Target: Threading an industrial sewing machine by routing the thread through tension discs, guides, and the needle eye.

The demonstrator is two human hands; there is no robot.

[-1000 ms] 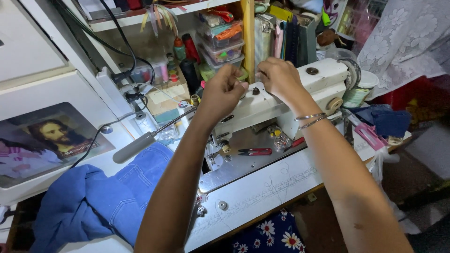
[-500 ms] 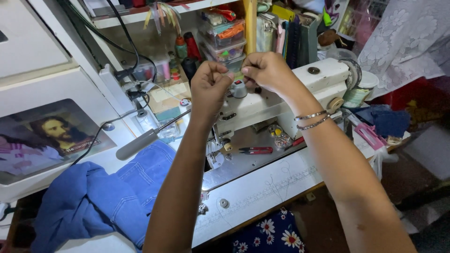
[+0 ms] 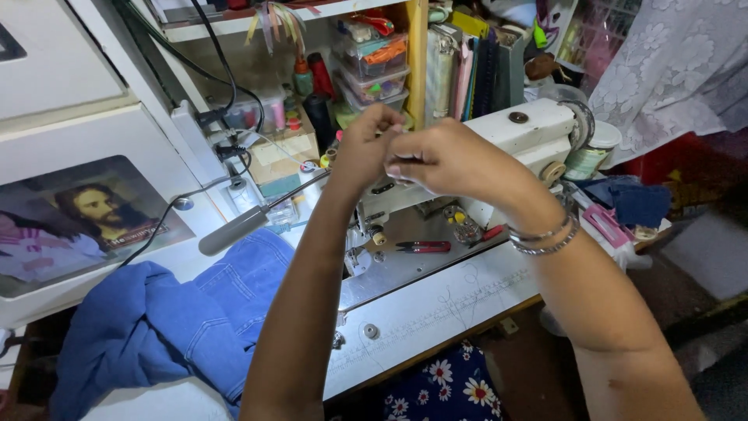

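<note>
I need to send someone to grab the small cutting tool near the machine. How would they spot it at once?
Start at the white sewing machine in the middle of the table. On the metal plate beneath its arm, below the right hand, lie the thread snips. Their red handles set them apart from the silver parts nearby.

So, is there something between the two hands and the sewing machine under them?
Nothing visible stands between them. The left hand and right hand are pinched together in the air just above the white sewing machine; whether they hold thread is too fine to tell.
</note>
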